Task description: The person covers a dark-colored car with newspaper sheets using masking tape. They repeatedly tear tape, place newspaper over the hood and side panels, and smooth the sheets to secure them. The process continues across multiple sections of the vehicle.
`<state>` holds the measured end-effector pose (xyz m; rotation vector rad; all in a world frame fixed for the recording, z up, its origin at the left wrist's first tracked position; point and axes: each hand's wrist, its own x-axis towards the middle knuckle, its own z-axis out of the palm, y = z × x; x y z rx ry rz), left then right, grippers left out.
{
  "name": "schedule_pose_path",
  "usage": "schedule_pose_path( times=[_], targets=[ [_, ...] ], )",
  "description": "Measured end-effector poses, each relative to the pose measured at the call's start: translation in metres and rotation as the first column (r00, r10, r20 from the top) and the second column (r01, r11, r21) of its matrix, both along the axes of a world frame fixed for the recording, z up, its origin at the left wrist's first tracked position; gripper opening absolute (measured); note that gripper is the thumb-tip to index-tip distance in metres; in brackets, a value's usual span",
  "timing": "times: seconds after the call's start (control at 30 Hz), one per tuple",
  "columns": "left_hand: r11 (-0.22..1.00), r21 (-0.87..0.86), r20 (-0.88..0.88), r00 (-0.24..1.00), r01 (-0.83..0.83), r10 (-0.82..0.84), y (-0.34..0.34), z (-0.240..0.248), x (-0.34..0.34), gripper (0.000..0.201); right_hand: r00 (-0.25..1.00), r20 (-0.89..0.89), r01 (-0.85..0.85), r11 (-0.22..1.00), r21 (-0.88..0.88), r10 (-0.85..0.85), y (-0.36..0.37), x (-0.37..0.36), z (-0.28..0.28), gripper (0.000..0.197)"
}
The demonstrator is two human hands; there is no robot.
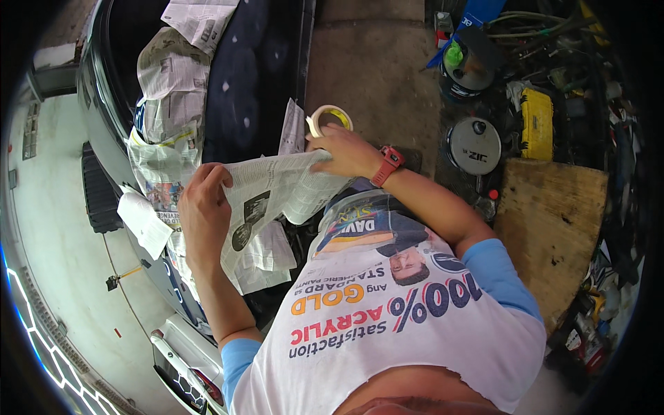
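Observation:
My left hand (205, 207) is closed on the left edge of a newspaper sheet (277, 181), its fingers bent over the paper. The sheet stretches in front of my waist, its right part curling downward. At the sheet's other end, my right hand (340, 151) pinches the paper. A roll of masking tape (315, 126) sits against the right hand's fingers, apparently held along with the sheet; the palm side is hidden. Just beyond the hands lies a dark car panel (252, 83) with pale spots. More newspaper (173, 72) covers the car along the panel's left side.
To the right stand a lidded bucket (476, 146), a yellow case (537, 124) and a wooden board (546, 207). A dark bucket (465, 79) with a green item on it is farther back, near hoses. Another white vehicle (187, 346) shows at lower left.

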<state>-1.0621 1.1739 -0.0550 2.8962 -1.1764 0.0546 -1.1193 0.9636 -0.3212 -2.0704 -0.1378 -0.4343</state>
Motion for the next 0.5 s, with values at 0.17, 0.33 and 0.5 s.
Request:
schedule_pose_path(
  times=[0.17, 0.33, 0.5],
  targets=[
    [0.998, -0.034, -0.104, 0.993, 0.058, -0.061, -0.006, 0.003, 0.025, 0.039, 0.962, -0.221, 0.154, 0.987, -0.044, -0.16, -0.035, 0.021, -0.025, 0.015],
    [0.975, -0.218, -0.238, 0.966, 0.047, -0.1, -0.027, -0.035, 0.057, 0.033, 0.907, 0.115, 0.418, 0.895, -0.158, -0.404, -0.047, 0.02, 0.006, 0.077],
    [0.837, -0.547, -0.352, 0.915, -0.032, -0.195, -0.055, -0.082, 0.07, 0.024, 0.999, -0.045, 0.028, 0.853, 0.521, -0.006, -0.033, -0.02, 0.07, 0.07]
  ],
)
